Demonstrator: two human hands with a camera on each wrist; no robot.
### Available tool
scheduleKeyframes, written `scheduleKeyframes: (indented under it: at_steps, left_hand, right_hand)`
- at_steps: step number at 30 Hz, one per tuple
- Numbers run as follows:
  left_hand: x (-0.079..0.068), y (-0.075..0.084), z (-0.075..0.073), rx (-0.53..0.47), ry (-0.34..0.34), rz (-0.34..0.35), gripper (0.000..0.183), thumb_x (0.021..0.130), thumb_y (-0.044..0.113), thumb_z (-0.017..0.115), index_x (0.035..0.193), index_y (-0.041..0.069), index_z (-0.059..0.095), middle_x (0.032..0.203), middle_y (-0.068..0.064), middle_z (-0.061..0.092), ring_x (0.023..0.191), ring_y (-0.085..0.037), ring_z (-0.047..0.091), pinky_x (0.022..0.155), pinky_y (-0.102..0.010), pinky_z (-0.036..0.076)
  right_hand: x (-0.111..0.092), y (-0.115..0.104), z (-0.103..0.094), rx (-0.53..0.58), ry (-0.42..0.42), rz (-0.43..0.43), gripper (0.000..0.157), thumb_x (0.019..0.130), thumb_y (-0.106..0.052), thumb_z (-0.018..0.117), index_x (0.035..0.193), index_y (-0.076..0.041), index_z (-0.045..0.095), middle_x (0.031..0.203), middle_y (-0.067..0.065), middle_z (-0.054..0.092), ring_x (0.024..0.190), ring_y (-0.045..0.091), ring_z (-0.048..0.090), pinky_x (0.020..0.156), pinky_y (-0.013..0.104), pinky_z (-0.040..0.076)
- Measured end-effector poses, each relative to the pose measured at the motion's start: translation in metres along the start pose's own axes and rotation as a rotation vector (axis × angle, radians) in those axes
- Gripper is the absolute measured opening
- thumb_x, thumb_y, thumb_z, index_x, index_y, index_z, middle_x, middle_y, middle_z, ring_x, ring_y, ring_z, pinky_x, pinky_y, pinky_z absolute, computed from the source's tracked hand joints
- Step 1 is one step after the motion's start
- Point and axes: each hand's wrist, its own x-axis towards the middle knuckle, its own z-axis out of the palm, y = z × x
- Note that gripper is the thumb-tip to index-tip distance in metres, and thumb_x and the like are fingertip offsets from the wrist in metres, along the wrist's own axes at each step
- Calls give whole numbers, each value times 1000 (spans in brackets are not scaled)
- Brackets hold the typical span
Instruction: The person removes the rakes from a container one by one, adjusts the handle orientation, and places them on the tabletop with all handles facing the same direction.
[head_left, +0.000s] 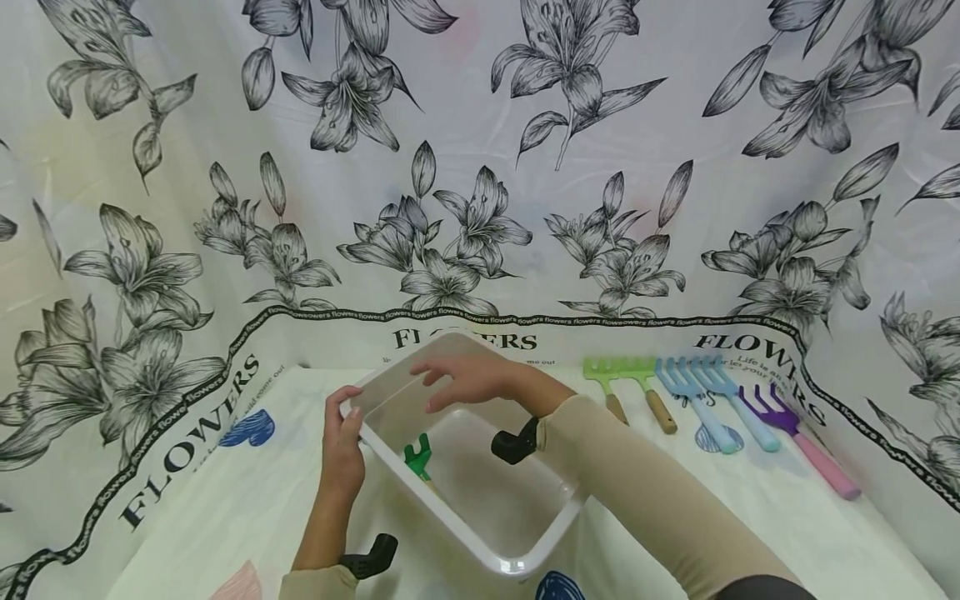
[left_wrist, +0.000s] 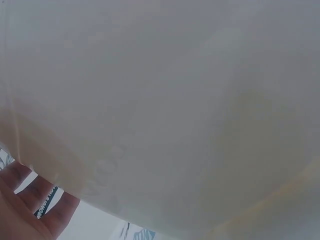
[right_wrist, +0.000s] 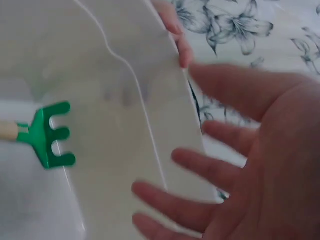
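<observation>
A white plastic bin (head_left: 487, 550) stands tilted before me, its open side toward my view. With its fingers and thumb my left hand (head_left: 345, 446) grips the rim at the left corner; in the left wrist view the bin's wall (left_wrist: 160, 100) fills most of the picture. Inside the bin lies a small green hand rake (head_left: 418, 457) with a pale wooden handle, its three tines (right_wrist: 50, 135) plain in the right wrist view. My right hand (head_left: 472, 379) hovers over the bin's far side, fingers spread and holding nothing.
To the right lie two light green rakes (head_left: 656, 408) with wooden handles, two light blue rakes (head_left: 693, 400) and a purple rake (head_left: 787, 421) with a pink handle. A white cloth (head_left: 285, 500) covers the table, and a flower-printed curtain (head_left: 480, 208) hangs behind it.
</observation>
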Motion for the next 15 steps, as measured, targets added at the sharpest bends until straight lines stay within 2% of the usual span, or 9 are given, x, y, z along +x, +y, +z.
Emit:
scheduleKeyframes:
  at_steps: [4, 7, 10, 15]
  left_hand:
    - [-2, -2, 3, -21, -3, -9, 38, 101, 31, 32, 138, 21, 32, 143, 0, 37, 125, -28, 41, 103, -61, 32]
    - [-2, -1, 5, -29, -4, -13, 38, 101, 32, 33, 137, 21, 32, 143, 1, 37, 125, -27, 41, 104, -61, 32]
    - [-1, 1, 4, -27, 3, -14, 39, 101, 33, 34, 138, 21, 32, 144, 1, 37, 126, -27, 40, 104, -60, 31]
    - [1, 3, 2, -34, 20, -16, 39, 100, 30, 36, 137, 20, 34, 144, 0, 35, 127, -27, 38, 106, -61, 28]
  right_hand:
    - [8, 3, 14, -52, -20, 14, 53, 91, -27, 66, 140, -13, 51, 135, 9, 56, 120, 20, 53, 90, 36, 49]
    - [13, 9, 24, 8, -58, 27, 50, 91, -26, 65, 138, -13, 53, 134, 8, 56, 110, 15, 59, 82, 34, 52]
    - [15, 17, 34, 101, -128, 55, 49, 90, -22, 63, 138, -12, 54, 134, 8, 55, 100, 14, 61, 81, 37, 53]
    - [17, 26, 48, 259, -248, 142, 43, 88, -7, 60, 130, -7, 57, 122, 7, 61, 98, 25, 64, 83, 43, 53]
